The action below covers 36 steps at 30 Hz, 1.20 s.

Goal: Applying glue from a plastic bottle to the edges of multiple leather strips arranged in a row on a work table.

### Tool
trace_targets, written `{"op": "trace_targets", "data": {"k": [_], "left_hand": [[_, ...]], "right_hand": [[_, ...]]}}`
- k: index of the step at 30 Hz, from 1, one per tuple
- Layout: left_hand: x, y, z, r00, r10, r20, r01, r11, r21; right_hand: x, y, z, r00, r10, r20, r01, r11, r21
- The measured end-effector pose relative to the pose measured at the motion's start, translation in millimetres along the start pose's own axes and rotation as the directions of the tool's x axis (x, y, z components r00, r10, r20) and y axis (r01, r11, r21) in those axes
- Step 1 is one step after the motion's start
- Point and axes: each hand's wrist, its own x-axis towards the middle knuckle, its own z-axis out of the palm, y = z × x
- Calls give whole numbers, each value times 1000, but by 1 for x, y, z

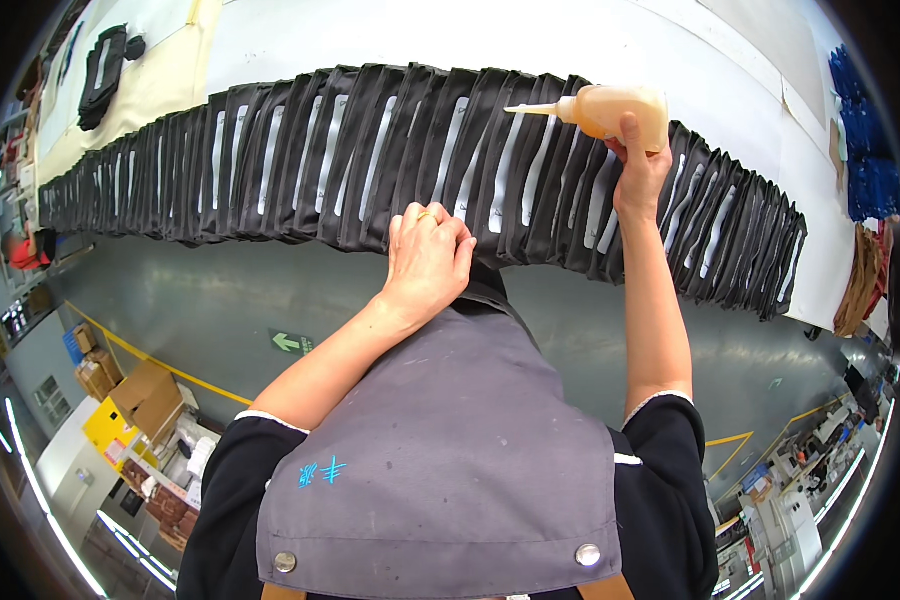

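Observation:
A long overlapping row of black leather pieces, each with a white strip down it, stretches across the white table. My right hand grips a soft squeeze bottle of amber glue, its thin nozzle pointing left over the pieces near the row's middle. My left hand presses down, fingers curled, on the near edge of the pieces in front of me. My grey apron fills the lower centre.
More black pieces lie at the table's far left. A blue stack and brown material sit at the right end. Cardboard boxes stand on the floor, which has yellow lines and a green arrow.

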Motion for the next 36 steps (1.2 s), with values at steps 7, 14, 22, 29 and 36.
{"op": "trace_targets", "data": {"k": [7, 14, 22, 29, 36], "left_hand": [[1, 0, -2, 1000, -1, 12, 1, 1000, 4], [2, -1, -1, 1000, -20, 11, 20, 1000, 2], [3, -2, -1, 1000, -12, 9, 12, 1000, 17], [2, -2, -4, 1000, -22, 4, 22, 1000, 20], [6, 3, -15, 978, 60, -199, -59, 998, 11]], "right_hand": [[-18, 2, -5, 995, 51, 80, -49, 998, -32], [-39, 0, -8, 986, 107, 131, -98, 993, -72], [-63, -4, -12, 969, 168, 183, -162, 986, -50], [-85, -11, -17, 948, 218, 233, -213, 976, -45], [-97, -12, -45, 882, 457, 114, -456, 766, 453]]}}
